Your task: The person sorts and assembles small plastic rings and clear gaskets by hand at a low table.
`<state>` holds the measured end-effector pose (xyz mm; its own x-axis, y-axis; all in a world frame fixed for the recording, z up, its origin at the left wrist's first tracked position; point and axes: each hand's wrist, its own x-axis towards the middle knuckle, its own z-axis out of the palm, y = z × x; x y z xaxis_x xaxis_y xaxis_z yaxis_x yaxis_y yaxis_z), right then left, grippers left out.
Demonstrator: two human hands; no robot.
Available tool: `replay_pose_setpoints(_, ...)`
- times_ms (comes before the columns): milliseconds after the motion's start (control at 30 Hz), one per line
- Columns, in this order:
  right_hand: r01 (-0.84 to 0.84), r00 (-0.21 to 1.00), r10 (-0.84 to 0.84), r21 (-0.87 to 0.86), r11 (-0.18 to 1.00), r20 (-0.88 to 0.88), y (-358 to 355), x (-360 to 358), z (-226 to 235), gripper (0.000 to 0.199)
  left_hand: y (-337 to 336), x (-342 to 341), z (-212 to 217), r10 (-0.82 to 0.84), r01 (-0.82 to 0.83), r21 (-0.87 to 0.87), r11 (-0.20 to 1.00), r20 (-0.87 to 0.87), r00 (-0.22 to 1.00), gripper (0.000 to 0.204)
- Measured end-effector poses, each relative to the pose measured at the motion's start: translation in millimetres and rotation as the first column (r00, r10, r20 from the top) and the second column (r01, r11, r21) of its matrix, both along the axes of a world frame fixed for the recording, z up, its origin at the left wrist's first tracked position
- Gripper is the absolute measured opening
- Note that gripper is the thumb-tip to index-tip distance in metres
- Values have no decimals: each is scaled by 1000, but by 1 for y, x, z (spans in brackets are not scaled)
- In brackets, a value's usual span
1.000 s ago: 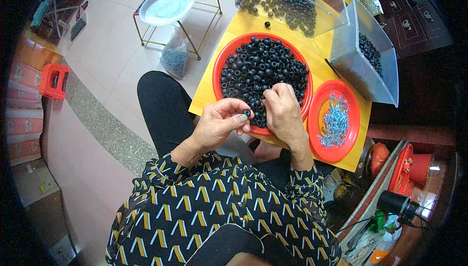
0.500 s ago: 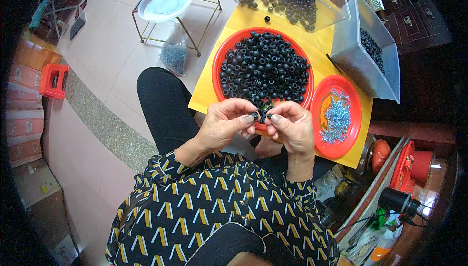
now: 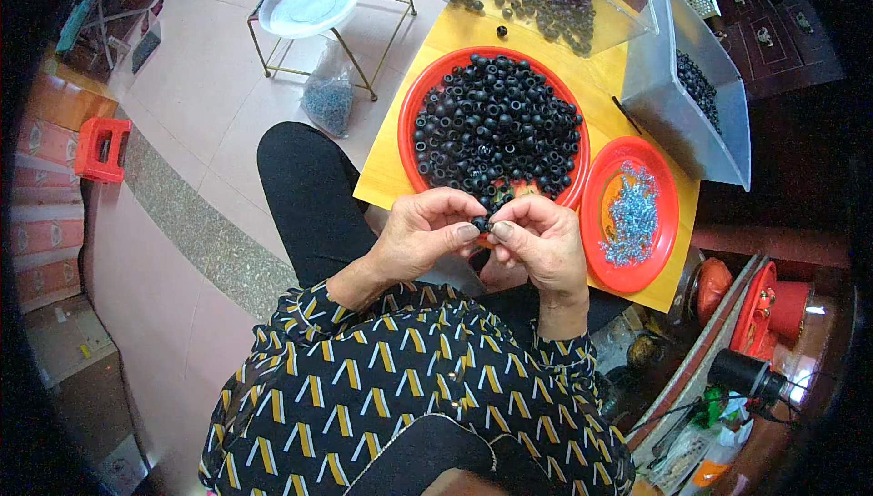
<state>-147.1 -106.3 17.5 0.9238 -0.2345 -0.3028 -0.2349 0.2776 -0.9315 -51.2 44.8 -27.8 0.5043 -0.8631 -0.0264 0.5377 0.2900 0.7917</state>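
Observation:
My left hand (image 3: 420, 240) pinches a black hollow knob-like part (image 3: 479, 223) between thumb and fingertips, over the near rim of a large red round tray (image 3: 406, 123). Close against it, my right hand (image 3: 546, 249) is closed in a pinch on a small black piece, now mostly hidden by the fingertips. The two sets of fingertips almost meet. A heap of black hollow parts (image 3: 496, 123) fills the tray. To its right, a smaller red oval plate (image 3: 670, 205) carries many small shiny bluish pieces (image 3: 633, 219).
Tray and plate stand on a yellow table (image 3: 386, 164). Two clear plastic bins (image 3: 546, 5) (image 3: 705, 119) with black parts are at its far side. A single black part (image 3: 501, 31) lies by the bins. A wire stand (image 3: 400, 3) bears a white dish (image 3: 311, 0); a red stool (image 3: 102, 150) stands left.
My hands have come together, bringing the right hand's small piece up against the left hand's black part. The view has shifted slightly.

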Motion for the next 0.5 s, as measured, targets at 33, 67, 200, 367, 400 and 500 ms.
replay_pose_setpoints(33,3,1000,-3,6,1000,2,-1,0,0,11,-1,0,-1,-1,1,6,1000,1,1000,21)
replay_pose_setpoints(67,2,1000,-2,-3,1000,0,1,1,1,11,1,1,-2,2,-2,-3,1000,12,1000,20)
replay_pose_setpoints(200,-21,1000,22,-60,998,10,4,3,3,11,5,2,1,7,-11,41,999,81,997,20)
replay_pose_setpoints(367,-20,999,23,-80,997,43,2,3,3,11,1,-2,5,54,-63,45,997,192,980,19)
replay_pose_setpoints(400,-33,999,35,-74,997,33,2,4,4,11,1,-3,5,86,-97,28,995,262,961,18)
replay_pose_setpoints(500,-58,998,58,-33,998,21,1,4,3,12,0,1,7,159,-194,-14,981,631,760,15)
